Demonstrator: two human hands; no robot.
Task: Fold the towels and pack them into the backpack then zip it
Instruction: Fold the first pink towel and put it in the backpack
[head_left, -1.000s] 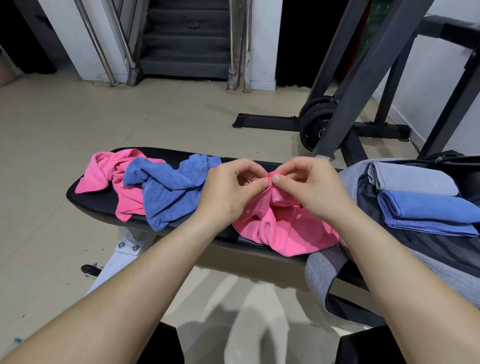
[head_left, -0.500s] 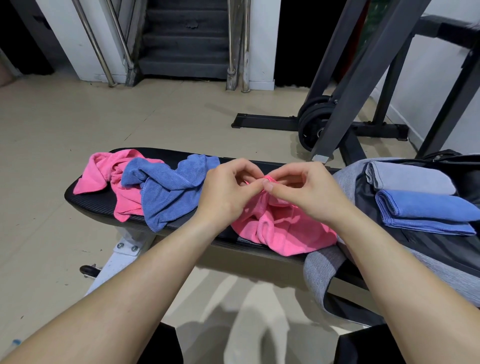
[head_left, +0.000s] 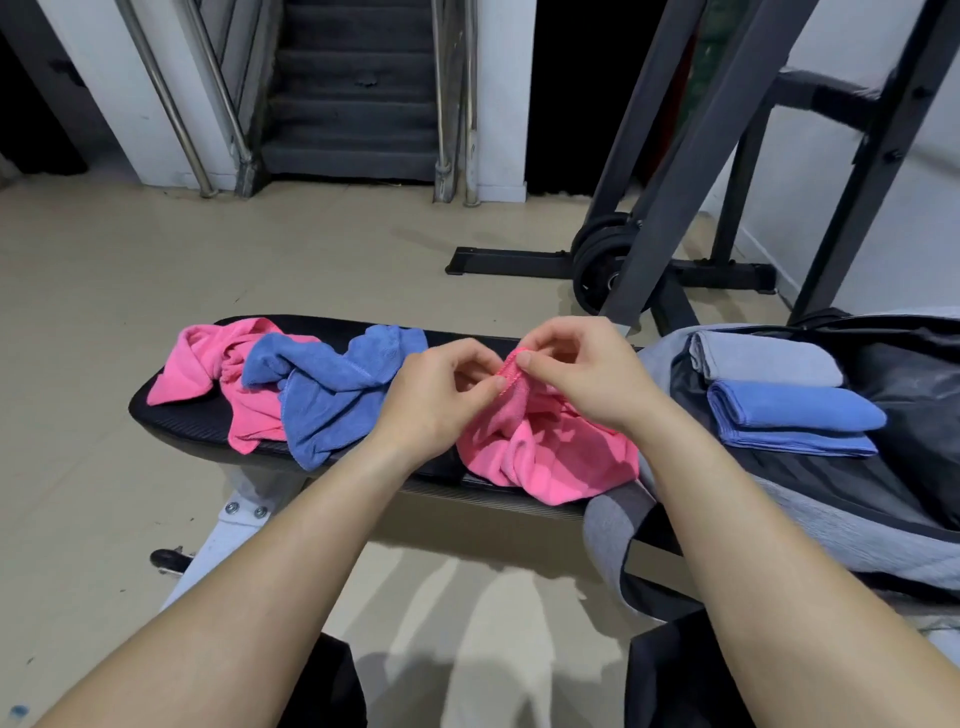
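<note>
Pink towel (head_left: 545, 457) bunched on the black bench (head_left: 192, 410), its stitched edge pinched between the left hand (head_left: 441, 400) and right hand (head_left: 587, 374), thumbs against forefingers. Toward the bench's far left end lie a crumpled blue towel (head_left: 332, 395) and another pink towel (head_left: 208, 364). At the bench's right end the open grey backpack (head_left: 831, 525) holds a folded grey towel (head_left: 763, 358) and a folded blue towel (head_left: 795, 415).

Pink towel (head_left: 550, 457) crumpled on surface (head_left: 174, 418), hem pinched up. Second pink towel (head_left: 197, 364) and loose blue towel (head_left: 332, 400) heaped together at left. Folded grey towel (head_left: 763, 358) and folded blue towel (head_left: 795, 410) laid inside opened backpack (head_left: 831, 525), right.
</note>
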